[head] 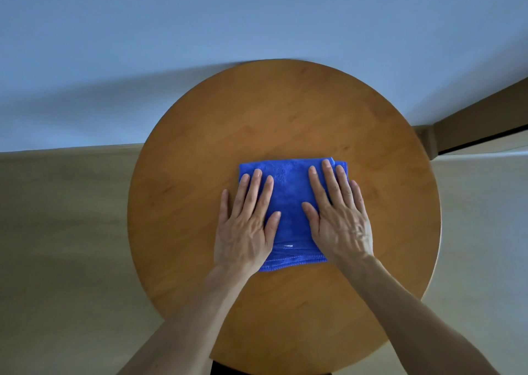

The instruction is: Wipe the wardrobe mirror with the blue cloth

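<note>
We list what we see, nearest first.

1. Left forearm [183, 317] and right forearm [414, 311]: both bare, both coming in from the bottom edge and converging toward the grips.

2. Left grip [245, 226]: palm down, fingers [257, 186] straight and a little apart, clamped on nothing. It presses flat on the cloth. Its little finger and outer edge lie past the cloth's side, on the bare counter.

3. Right grip [340, 220]: palm down, fingers [328, 180] straight and slightly spread, likewise clamped on nothing. It lies flat on the cloth, and its little finger reaches past the cloth's outer side.

4. Blue cloth [288, 191]: folded to a rough square, with stacked hems showing along the edge nearest the wrists. It lies flat beneath both grips. A strip of it shows between the two thumbs, and its far edge lies just ahead of the fingertips.

5. Counter [285, 111]: round, with a wooden top. It carries the cloth near its middle and extends well beyond the fingertips and to either side of the grips.

6. Floor [57, 231]: pale, showing outward of each grip, below the counter.

7. Wall [171, 31]: pale, beyond the counter's far edge.

8. Brown trim [471, 117]: far beyond the right grip, at the foot of the wall. We cannot tell what it belongs to.
</note>
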Action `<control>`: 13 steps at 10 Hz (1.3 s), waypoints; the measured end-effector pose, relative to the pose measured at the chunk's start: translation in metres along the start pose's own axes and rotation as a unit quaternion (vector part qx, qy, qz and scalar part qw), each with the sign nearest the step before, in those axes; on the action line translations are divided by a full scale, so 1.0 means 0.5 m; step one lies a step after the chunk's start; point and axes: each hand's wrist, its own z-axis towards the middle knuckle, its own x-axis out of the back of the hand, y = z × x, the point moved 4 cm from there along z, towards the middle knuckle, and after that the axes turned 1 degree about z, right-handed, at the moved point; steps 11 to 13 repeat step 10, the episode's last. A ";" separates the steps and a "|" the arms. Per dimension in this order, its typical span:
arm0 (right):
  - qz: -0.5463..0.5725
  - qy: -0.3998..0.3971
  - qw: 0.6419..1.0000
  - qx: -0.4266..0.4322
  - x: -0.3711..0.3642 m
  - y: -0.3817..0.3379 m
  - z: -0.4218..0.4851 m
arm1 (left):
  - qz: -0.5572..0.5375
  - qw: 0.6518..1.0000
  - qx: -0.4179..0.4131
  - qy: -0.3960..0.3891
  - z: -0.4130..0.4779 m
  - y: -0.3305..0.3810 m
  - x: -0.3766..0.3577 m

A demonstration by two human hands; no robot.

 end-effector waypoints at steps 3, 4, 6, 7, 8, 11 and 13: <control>0.027 -0.012 0.999 -0.043 0.002 -0.001 -0.009 | -0.010 0.999 0.006 -0.031 0.011 0.000 0.016; 0.040 0.004 0.996 -0.076 -0.001 -0.011 -0.035 | -0.016 0.999 0.024 -0.020 0.004 -0.001 0.021; 0.056 0.020 0.994 -0.088 -0.010 -0.024 -0.048 | -0.053 0.997 0.053 -0.005 -0.044 0.016 0.006; 0.058 0.014 0.994 -0.087 -0.011 -0.025 -0.045 | -0.063 0.995 0.075 -0.008 -0.049 0.022 0.008; 0.054 0.003 0.995 -0.089 -0.009 -0.021 -0.049 | -0.068 0.994 0.086 -0.016 -0.049 0.028 0.014; 0.074 -0.018 0.995 -0.070 0.041 -0.026 -0.075 | -0.092 0.992 0.081 -0.022 -0.050 0.029 0.060; 0.074 -0.018 0.995 -0.070 0.041 -0.026 -0.075 | -0.092 0.992 0.081 -0.022 -0.050 0.029 0.060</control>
